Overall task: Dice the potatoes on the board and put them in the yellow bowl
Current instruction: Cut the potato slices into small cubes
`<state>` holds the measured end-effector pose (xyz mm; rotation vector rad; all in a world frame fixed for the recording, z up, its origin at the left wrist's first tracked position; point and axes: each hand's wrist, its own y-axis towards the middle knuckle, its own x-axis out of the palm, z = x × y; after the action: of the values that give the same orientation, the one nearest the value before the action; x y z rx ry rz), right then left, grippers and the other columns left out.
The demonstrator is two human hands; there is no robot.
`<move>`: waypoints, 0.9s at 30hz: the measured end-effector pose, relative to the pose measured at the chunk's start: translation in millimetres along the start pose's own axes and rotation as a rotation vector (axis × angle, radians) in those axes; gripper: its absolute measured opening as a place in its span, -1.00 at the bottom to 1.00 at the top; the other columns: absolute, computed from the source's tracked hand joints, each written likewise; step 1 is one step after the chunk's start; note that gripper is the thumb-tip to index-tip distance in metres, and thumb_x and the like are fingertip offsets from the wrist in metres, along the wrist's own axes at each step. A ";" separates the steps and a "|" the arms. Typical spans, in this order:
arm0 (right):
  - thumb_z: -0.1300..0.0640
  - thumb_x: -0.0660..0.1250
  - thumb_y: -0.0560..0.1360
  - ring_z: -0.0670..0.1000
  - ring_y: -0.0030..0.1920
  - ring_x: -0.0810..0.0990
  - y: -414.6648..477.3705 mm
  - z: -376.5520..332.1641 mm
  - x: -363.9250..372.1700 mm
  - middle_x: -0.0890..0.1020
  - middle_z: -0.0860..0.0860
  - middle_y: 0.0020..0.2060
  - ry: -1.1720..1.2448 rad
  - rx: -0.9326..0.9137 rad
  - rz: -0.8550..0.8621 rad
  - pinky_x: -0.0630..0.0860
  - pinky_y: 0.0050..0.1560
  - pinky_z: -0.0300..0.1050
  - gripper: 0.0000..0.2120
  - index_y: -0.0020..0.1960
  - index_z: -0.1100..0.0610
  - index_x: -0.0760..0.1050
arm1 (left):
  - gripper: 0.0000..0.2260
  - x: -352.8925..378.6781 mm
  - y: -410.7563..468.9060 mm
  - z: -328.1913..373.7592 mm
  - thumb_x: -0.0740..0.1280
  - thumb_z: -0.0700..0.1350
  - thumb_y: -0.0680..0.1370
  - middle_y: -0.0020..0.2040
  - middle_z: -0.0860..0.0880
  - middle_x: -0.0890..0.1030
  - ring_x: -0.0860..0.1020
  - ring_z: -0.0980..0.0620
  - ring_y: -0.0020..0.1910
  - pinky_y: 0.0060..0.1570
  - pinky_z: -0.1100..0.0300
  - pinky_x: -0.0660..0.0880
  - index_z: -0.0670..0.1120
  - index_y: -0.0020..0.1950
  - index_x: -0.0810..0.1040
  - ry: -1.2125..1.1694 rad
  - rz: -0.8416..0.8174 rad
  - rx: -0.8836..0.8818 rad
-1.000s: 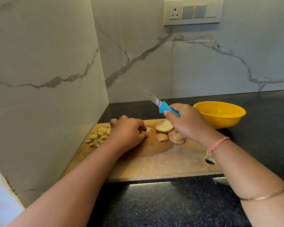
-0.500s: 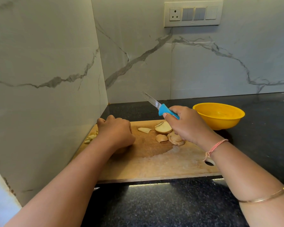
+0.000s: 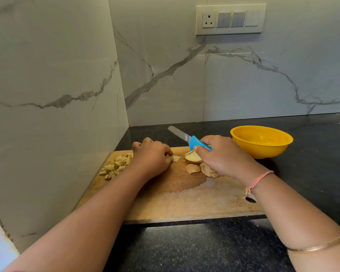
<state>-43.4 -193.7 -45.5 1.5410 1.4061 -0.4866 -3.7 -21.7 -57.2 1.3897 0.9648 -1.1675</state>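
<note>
At the board's (image 3: 185, 199) far left corner lie my diced potatoes (image 3: 116, 165). My left hand (image 3: 151, 158) is curled against a thin slice (image 3: 176, 158); I cannot tell whether it pinches. Potato chunks (image 3: 193, 158) lie mid-board under my right hand (image 3: 224, 156), which is gripping the knife (image 3: 196, 143). The yellow bowl (image 3: 261, 142) sits past the board's right corner.
</note>
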 end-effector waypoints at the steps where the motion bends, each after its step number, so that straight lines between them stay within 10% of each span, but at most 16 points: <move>1: -0.04 0.15 0.60 -0.09 -0.23 0.50 -0.5 -0.4 -1.1 0.56 -0.02 -0.10 -0.014 0.004 -0.028 0.38 -0.33 -0.32 -0.68 0.25 0.10 0.47 | -0.72 0.8 1.8 -1.1 0.19 0.12 0.60 0.28 0.09 0.51 0.30 -0.04 0.34 0.20 -0.03 0.23 0.17 0.30 0.50 -0.007 0.014 -0.001; 15: -0.02 0.15 0.60 -0.09 -0.36 0.41 -6.5 -9.3 -3.7 0.58 0.02 0.09 -0.134 0.046 -0.186 0.30 -0.43 -0.36 -0.62 0.37 0.06 0.41 | -0.84 7.8 12.0 -6.0 0.25 -0.03 0.60 0.12 0.07 0.59 0.42 0.00 0.21 0.20 0.01 0.27 0.12 0.17 0.47 -0.114 0.180 -0.066; 27: 0.03 0.15 0.60 -0.09 -0.45 0.45 -11.4 -17.0 -10.0 0.49 -0.01 -0.31 -0.089 0.170 -0.299 0.36 -0.51 -0.32 -0.60 0.42 0.06 0.33 | -0.67 7.1 2.7 -1.3 0.30 0.17 0.52 0.17 0.11 0.54 0.39 0.02 0.26 0.21 0.00 0.27 0.13 0.24 0.39 -0.145 0.141 -0.049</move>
<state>-61.5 -186.3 -33.9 1.4259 1.5656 -0.8646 0.5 -21.1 -63.6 1.2942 0.7762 -1.1152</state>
